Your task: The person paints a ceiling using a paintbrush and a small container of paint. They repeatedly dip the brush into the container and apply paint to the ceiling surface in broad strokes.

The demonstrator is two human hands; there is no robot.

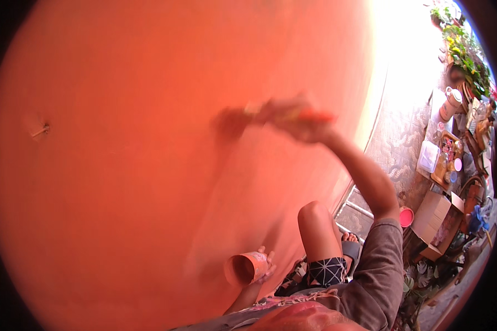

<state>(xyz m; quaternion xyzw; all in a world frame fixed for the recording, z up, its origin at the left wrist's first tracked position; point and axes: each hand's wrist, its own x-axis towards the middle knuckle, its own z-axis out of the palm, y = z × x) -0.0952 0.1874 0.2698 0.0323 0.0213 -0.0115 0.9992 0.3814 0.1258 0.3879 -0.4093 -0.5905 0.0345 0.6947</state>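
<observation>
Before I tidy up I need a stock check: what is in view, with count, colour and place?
wall: one, orange-red, fills the left and middle
nail: one, in the wall, far left
brush: one, blurred, against the wall
cup: one, orange, low centre
jug: one, white, upper right
box: one, cardboard, open, right
lid: one, pink, beside the box
plants: several, green, top right
left hand: holds the cup
right hand: raised, grips the brush
</observation>
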